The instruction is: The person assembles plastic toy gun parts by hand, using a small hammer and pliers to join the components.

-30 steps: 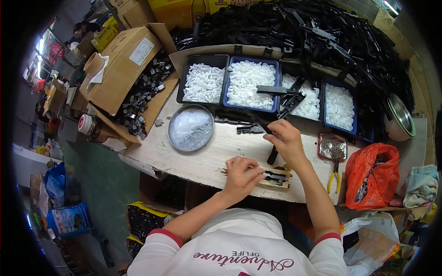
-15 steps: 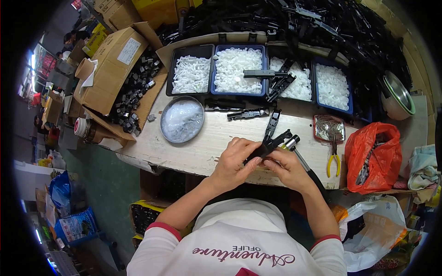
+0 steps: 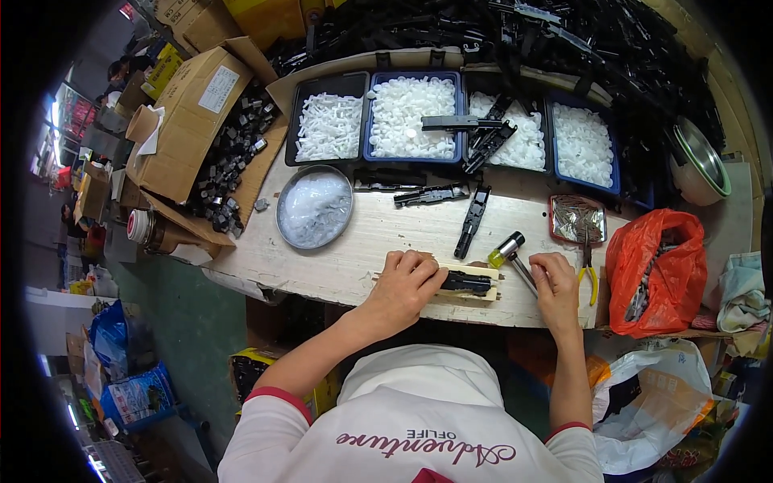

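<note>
My left hand (image 3: 403, 288) bends over a black metal part (image 3: 465, 282), holding it in a pale wooden block (image 3: 487, 291) at the table's front edge. My right hand (image 3: 555, 290) is closed with curled fingers, beside and partly over the handle of a hammer (image 3: 506, 249). Whatever sits between those fingers is hidden. The hammer has a metal and yellow head and lies to the right of the block. Just beyond, a slim black assembly (image 3: 473, 221) points toward me, and another black assembly (image 3: 431, 195) lies crosswise.
Blue and black bins hold white plastic pieces (image 3: 415, 117). A round dish (image 3: 316, 208) stands left. To the right are a tray of metal pins (image 3: 576, 219), yellow-handled pliers (image 3: 589, 282) and a red bag (image 3: 654, 274). A carton (image 3: 189, 121) spills dark metal pieces. Black parts (image 3: 564, 40) heap behind.
The black part has come down into the wooden block under my left hand. My right hand has left it and moved right to the hammer handle.
</note>
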Action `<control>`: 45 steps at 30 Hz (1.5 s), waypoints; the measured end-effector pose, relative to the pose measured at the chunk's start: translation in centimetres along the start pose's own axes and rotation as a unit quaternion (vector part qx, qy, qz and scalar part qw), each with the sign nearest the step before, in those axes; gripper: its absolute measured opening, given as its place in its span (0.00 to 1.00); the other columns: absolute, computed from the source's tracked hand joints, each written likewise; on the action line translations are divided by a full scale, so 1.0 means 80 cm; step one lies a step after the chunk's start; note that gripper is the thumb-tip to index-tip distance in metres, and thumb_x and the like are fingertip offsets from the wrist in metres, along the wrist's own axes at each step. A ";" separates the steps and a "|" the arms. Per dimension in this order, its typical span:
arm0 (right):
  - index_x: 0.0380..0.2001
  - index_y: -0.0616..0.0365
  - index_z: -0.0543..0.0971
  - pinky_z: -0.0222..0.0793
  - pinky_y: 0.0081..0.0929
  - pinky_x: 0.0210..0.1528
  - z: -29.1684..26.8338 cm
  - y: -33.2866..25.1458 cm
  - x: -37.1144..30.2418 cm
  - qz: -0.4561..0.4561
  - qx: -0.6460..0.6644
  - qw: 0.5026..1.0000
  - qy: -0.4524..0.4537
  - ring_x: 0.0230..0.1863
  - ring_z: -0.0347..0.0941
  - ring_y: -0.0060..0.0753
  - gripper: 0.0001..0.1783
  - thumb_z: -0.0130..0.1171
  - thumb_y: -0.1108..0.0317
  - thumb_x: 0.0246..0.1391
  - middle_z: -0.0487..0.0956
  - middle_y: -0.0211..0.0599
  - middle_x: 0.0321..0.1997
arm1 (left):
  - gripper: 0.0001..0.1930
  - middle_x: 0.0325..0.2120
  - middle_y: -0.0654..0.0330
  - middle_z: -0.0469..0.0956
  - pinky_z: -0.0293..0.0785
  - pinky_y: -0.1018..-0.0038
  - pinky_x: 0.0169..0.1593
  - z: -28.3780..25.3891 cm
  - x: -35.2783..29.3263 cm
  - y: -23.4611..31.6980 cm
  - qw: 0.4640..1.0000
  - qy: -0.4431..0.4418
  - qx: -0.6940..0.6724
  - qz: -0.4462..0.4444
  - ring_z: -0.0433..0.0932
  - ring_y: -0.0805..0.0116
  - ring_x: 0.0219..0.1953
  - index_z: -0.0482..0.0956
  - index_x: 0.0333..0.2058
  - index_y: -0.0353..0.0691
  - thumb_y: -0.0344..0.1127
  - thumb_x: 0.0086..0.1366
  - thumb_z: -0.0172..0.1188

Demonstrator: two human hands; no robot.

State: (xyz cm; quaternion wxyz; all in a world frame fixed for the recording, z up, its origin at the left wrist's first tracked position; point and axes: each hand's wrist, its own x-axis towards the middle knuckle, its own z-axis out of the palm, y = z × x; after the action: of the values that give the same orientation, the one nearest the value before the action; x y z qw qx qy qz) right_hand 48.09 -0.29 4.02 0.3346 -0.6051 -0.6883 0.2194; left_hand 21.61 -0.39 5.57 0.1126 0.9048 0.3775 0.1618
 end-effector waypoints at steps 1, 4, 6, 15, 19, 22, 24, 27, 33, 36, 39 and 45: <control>0.29 0.60 0.75 0.57 0.31 0.37 0.001 -0.001 -0.001 -0.015 -0.023 1.000 0.008 0.35 0.68 0.40 0.05 0.54 0.74 0.46 0.74 0.38 0.32 | 0.30 0.41 0.55 0.68 0.55 0.66 0.46 0.000 0.001 0.000 1.000 0.000 0.000 0.001 0.64 0.59 0.42 0.69 0.44 0.34 0.19 0.34 0.57; 0.32 0.59 0.74 0.56 0.32 0.37 0.008 0.000 -0.006 -0.020 -0.059 0.998 -0.019 0.37 0.66 0.39 0.07 0.54 0.73 0.45 0.72 0.36 0.32 | 0.30 0.40 0.55 0.68 0.55 0.66 0.45 0.002 0.001 -0.001 1.000 -0.001 -0.002 0.000 0.64 0.60 0.42 0.69 0.44 0.35 0.19 0.34 0.57; 0.33 0.59 0.73 0.56 0.33 0.37 0.014 -0.003 -0.009 -0.031 -0.094 0.995 -0.021 0.37 0.66 0.39 0.10 0.55 0.73 0.44 0.72 0.37 0.32 | 0.28 0.38 0.56 0.68 0.56 0.66 0.45 0.000 0.005 -0.002 1.000 0.006 0.001 0.005 0.64 0.60 0.41 0.69 0.42 0.34 0.19 0.35 0.57; 0.38 0.62 0.70 0.58 0.35 0.37 0.033 0.001 -0.013 -0.061 -0.204 0.977 -0.021 0.38 0.63 0.43 0.15 0.55 0.76 0.42 0.69 0.42 0.34 | 0.28 0.39 0.56 0.68 0.58 0.67 0.43 0.005 0.003 -0.007 1.000 0.007 0.002 0.009 0.64 0.61 0.40 0.70 0.43 0.37 0.19 0.36 0.57; 0.37 0.64 0.70 0.63 0.36 0.35 0.024 -0.009 -0.017 -0.048 -0.124 0.991 -0.014 0.36 0.66 0.46 0.13 0.52 0.79 0.45 0.68 0.44 0.34 | 0.27 0.38 0.56 0.68 0.58 0.67 0.42 0.003 0.005 -0.007 0.999 -0.001 0.025 0.022 0.64 0.61 0.39 0.70 0.42 0.36 0.21 0.36 0.58; 0.36 0.67 0.69 0.63 0.31 0.30 0.015 -0.025 -0.020 -0.047 -0.042 0.998 -0.018 0.29 0.67 0.43 0.09 0.50 0.78 0.49 0.68 0.45 0.30 | 0.27 0.36 0.55 0.68 0.58 0.67 0.42 0.002 0.005 -0.008 0.999 -0.005 0.034 0.031 0.64 0.61 0.39 0.70 0.42 0.36 0.22 0.36 0.58; 0.36 0.67 0.70 0.62 0.30 0.30 0.005 -0.041 -0.022 -0.046 -0.027 0.998 -0.039 0.28 0.67 0.42 0.09 0.50 0.78 0.49 0.67 0.45 0.29 | 0.27 0.35 0.56 0.68 0.58 0.67 0.42 -0.001 0.008 -0.005 0.999 -0.015 0.042 0.030 0.64 0.60 0.38 0.70 0.41 0.35 0.23 0.36 0.59; 0.36 0.65 0.70 0.63 0.32 0.27 -0.001 -0.061 -0.025 -0.051 -0.006 0.996 -0.069 0.26 0.68 0.45 0.08 0.50 0.76 0.50 0.68 0.44 0.27 | 0.26 0.33 0.56 0.67 0.58 0.67 0.42 -0.001 0.010 -0.009 0.998 -0.023 0.041 0.041 0.64 0.60 0.38 0.70 0.41 0.35 0.23 0.36 0.59; 0.35 0.63 0.71 0.65 0.36 0.23 0.002 -0.074 -0.027 -0.091 -0.034 0.992 -0.084 0.23 0.69 0.47 0.08 0.51 0.74 0.50 0.69 0.43 0.26 | 0.22 0.31 0.55 0.67 0.58 0.68 0.41 -0.005 0.014 -0.010 0.995 -0.026 0.057 0.076 0.64 0.61 0.36 0.71 0.39 0.31 0.25 0.40 0.57; 0.36 0.62 0.71 0.65 0.36 0.22 0.005 -0.074 -0.027 -0.102 -0.066 0.988 -0.091 0.23 0.70 0.46 0.09 0.52 0.73 0.49 0.70 0.42 0.26 | 0.18 0.30 0.55 0.67 0.59 0.68 0.41 -0.006 0.012 -0.008 0.994 -0.017 0.069 0.080 0.65 0.61 0.35 0.71 0.38 0.29 0.25 0.44 0.54; 0.37 0.62 0.71 0.66 0.36 0.22 0.009 -0.072 -0.029 -0.105 -0.089 0.986 -0.098 0.23 0.70 0.46 0.10 0.52 0.72 0.49 0.70 0.42 0.26 | 0.19 0.30 0.55 0.67 0.59 0.68 0.40 -0.001 0.009 -0.011 0.996 -0.005 0.059 0.072 0.64 0.61 0.35 0.71 0.39 0.30 0.25 0.44 0.54; 0.38 0.58 0.71 0.65 0.38 0.21 0.008 -0.071 -0.027 -0.087 -0.107 0.983 -0.122 0.21 0.70 0.46 0.11 0.52 0.69 0.50 0.71 0.41 0.23 | 0.20 0.30 0.54 0.66 0.59 0.68 0.38 0.008 0.002 -0.017 0.996 0.036 0.021 0.080 0.64 0.60 0.35 0.73 0.41 0.36 0.25 0.43 0.55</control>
State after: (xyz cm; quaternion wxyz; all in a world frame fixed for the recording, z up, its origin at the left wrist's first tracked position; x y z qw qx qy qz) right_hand 43.81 -3.30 7.21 0.1992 -0.5438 -0.7936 0.1865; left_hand 21.06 0.60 4.53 0.0666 0.9280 0.3106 0.1946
